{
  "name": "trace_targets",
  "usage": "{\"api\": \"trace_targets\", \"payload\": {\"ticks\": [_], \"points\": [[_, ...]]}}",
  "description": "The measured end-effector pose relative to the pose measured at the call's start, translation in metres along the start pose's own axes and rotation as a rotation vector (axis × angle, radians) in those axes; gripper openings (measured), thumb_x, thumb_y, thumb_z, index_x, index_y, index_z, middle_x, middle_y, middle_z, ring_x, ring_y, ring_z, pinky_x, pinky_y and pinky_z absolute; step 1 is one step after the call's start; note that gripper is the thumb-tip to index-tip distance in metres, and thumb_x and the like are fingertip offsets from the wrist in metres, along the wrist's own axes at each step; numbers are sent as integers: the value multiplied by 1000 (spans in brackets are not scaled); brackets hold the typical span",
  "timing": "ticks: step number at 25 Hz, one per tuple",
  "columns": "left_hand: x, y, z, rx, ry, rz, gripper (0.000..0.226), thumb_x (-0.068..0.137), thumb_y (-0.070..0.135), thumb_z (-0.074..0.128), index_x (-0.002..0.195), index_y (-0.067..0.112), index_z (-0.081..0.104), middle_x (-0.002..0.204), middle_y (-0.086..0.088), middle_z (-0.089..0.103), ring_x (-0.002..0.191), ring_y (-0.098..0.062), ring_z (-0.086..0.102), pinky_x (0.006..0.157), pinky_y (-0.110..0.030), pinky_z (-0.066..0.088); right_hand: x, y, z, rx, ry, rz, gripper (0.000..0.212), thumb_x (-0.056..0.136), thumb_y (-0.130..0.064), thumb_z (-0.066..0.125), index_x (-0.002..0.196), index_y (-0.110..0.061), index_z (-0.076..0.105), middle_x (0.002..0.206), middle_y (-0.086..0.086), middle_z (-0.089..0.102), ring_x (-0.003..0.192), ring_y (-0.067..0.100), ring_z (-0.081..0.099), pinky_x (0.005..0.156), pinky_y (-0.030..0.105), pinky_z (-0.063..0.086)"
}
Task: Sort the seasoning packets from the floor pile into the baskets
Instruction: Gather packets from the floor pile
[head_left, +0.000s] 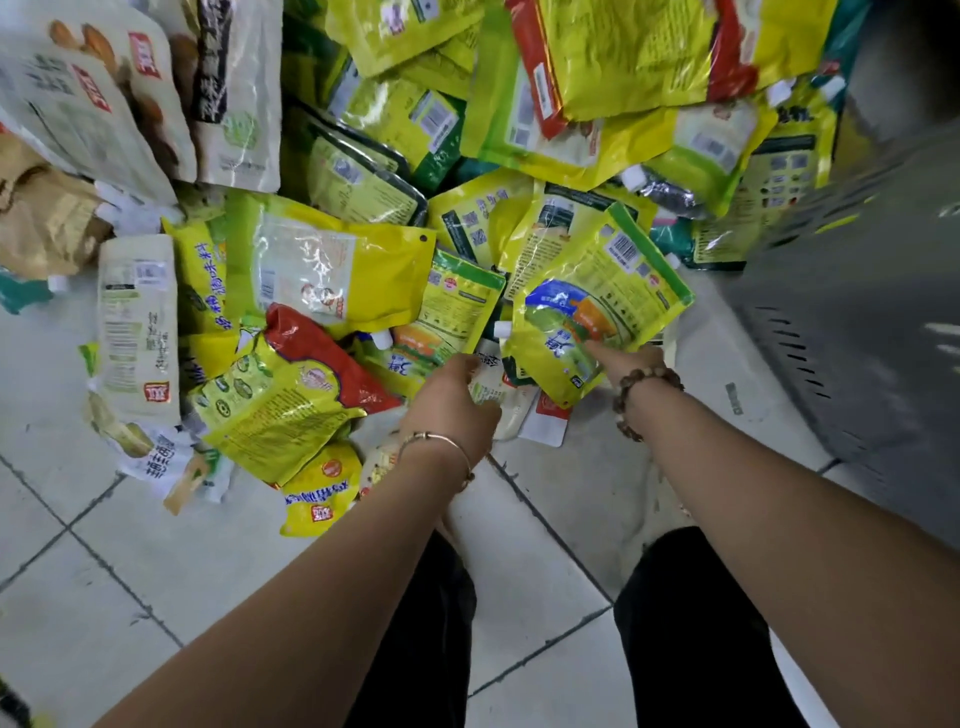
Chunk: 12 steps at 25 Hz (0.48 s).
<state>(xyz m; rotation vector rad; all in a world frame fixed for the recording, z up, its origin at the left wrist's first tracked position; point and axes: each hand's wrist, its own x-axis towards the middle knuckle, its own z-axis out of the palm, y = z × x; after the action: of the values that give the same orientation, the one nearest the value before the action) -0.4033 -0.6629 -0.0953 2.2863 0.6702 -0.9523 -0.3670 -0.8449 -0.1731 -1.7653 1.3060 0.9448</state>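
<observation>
A pile of seasoning packets (332, 270), mostly yellow-green pouches with spouts, covers the tiled floor ahead of me. My right hand (631, 364), with a bead bracelet on its wrist, grips two yellow spout pouches (587, 322) held together and lifted off the pile. My left hand (457, 400), wearing a thin bangle, reaches down onto a white packet (506, 400) at the pile's near edge, fingers curled over it. Whether it grips the packet is hidden by the back of the hand. No basket is recognisable in view.
White and beige packets (98, 98) lie at the far left. A white packet (137, 332) lies at the pile's left edge. A grey perforated metal panel (857, 312) stands on the right. Bare white floor tiles (156, 561) lie near my legs in black trousers.
</observation>
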Motion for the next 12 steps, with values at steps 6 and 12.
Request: {"api": "trace_targets", "payload": {"ticks": [6, 12], "points": [[26, -7, 16, -79, -39, -3, 48, 82, 16, 66, 127, 19, 51, 124, -3, 59, 105, -23, 59, 82, -24, 42, 41, -6, 19, 267, -245, 102, 74, 85, -51, 56, 139, -5, 36, 140, 10, 43, 125, 27, 46, 93, 33, 44], [23, 6, 5, -308, -61, -10, 32, 84, 18, 67, 114, 17, 59, 103, 2, 59, 87, -15, 58, 83, -30, 49, 30, 22, -25, 604, -71, -59, 37, 67, -21, 82, 100, -18, 67, 91, 1, 72, 82, 25, 69, 66, 39, 57]]}}
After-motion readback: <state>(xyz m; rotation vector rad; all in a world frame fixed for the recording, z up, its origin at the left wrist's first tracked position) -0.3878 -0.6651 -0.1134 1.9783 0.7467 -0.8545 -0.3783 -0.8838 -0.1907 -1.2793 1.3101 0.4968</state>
